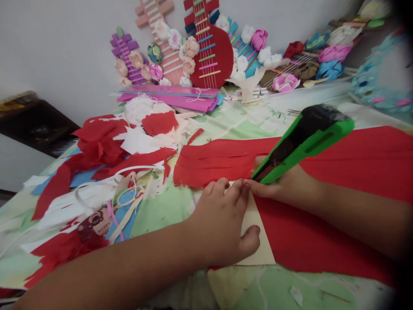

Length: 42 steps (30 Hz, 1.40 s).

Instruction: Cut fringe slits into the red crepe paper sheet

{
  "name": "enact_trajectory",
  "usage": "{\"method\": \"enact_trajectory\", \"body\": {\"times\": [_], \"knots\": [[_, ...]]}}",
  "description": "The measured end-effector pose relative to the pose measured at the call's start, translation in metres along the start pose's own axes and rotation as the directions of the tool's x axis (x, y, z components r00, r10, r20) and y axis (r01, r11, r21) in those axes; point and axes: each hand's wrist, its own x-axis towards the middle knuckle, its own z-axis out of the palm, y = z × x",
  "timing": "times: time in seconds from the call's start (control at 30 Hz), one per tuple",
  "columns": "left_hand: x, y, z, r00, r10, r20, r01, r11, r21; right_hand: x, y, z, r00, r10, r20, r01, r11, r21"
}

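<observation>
In my right hand I grip a green and black utility knife. Its narrow end points down at the top edge of a cream card, and my fingers hide the blade. My left hand lies spread on the card, thumb apart, its fingertips along the same edge near my right fingers. Under the card lies a large sheet of red crepe paper. Above the card, the red paper shows long, roughly parallel slits or folds.
Red and white paper scraps heap up at the left, with ribbons and blue paper beneath. Colourful toy guitars with paper flowers lean on the wall. Purple sheets and markers lie before them. A green patterned cloth covers the table.
</observation>
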Motion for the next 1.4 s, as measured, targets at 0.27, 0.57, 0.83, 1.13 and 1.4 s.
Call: {"method": "enact_trajectory", "body": {"times": [0.27,0.57,0.83,1.13,1.4], "knots": [[-0.0015,0.0005,-0.0003,1.000,-0.001,0.004,0.000,1.000,0.018,0.0025,0.0037,0.0002,0.999,0.033,-0.019,-0.032,0.997,0.076],[-0.0020,-0.0011,0.0040,1.000,0.007,-0.003,-0.007,0.999,0.048,0.0056,-0.0007,-0.0051,0.987,0.155,0.032,-0.158,0.969,0.190],[-0.0005,-0.0001,0.0002,1.000,-0.001,0.028,0.000,1.000,0.019,0.0036,-0.0003,-0.0022,0.992,0.114,0.044,-0.119,0.985,0.124],[-0.0008,-0.0005,0.0005,1.000,0.001,0.027,-0.001,1.000,0.002,0.0048,0.0013,-0.0033,0.994,0.110,-0.021,-0.109,0.993,0.051],[-0.0015,-0.0002,-0.0009,0.999,-0.002,0.036,0.002,1.000,0.018,0.0056,0.0014,-0.0022,0.992,0.129,-0.016,-0.128,0.990,0.062]]}}
